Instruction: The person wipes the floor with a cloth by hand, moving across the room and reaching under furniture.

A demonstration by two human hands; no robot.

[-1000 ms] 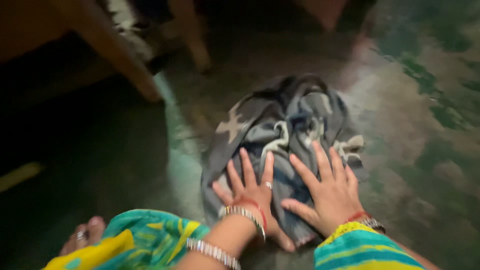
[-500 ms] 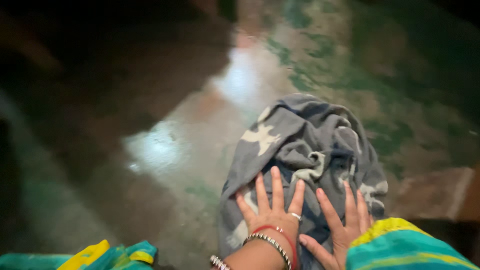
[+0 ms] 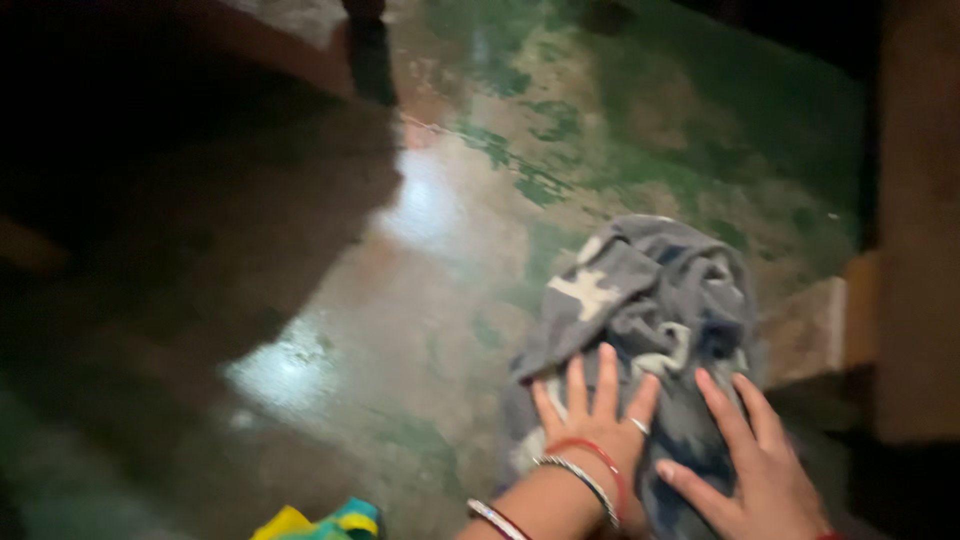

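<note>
A crumpled grey cloth with pale star shapes [image 3: 640, 300] lies on a wet, shiny floor [image 3: 420, 260] with green and brown patches. My left hand [image 3: 598, 415], with a ring and bangles on the wrist, presses flat on the near part of the cloth, fingers spread. My right hand [image 3: 755, 465] lies flat beside it on the cloth's right side, fingers apart. Neither hand grips the cloth; both rest on top of it.
A brown step or ledge [image 3: 850, 320] and a dark upright surface [image 3: 915, 220] stand at the right. A dark furniture leg [image 3: 368, 50] stands at the top. A bit of green and yellow garment [image 3: 315, 522] shows at the bottom edge. The left side is in deep shadow.
The cloth and both hands have slid across the wet floor toward the right, away from the furniture legs seen at first. The hands stay flat on the cloth.
</note>
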